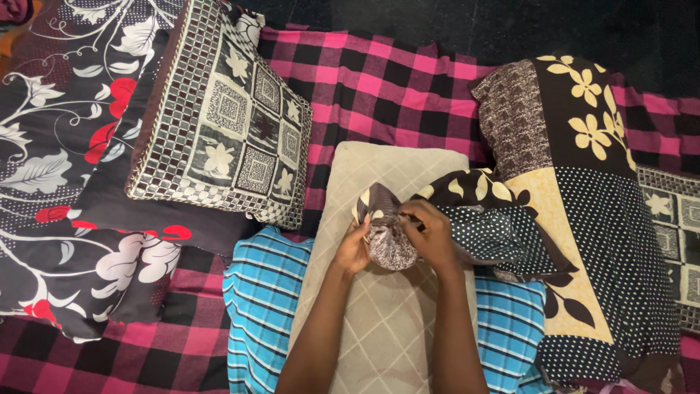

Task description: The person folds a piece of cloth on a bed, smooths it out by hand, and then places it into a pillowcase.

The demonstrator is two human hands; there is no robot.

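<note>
A bunched pillowcase point(390, 237) is gripped by the left hand point(352, 250) and right hand point(432, 237) above the beige pillow point(386, 314); its opening should be gathered evenly and kept centred there.

fingertips: I can't see those of my left hand point(353, 252) or right hand point(432, 235); they are buried in the bunched brown cover point(386, 232).
cream pillow point(386, 299): my forearms hide its middle, and the bottom edge cuts it off.
blue striped cloth point(264, 306): partly under the pillow, cut at the bottom.
black floral pillow point(58, 168): runs off the left edge.
checked pillow point(674, 241): cut by the right edge.
</note>
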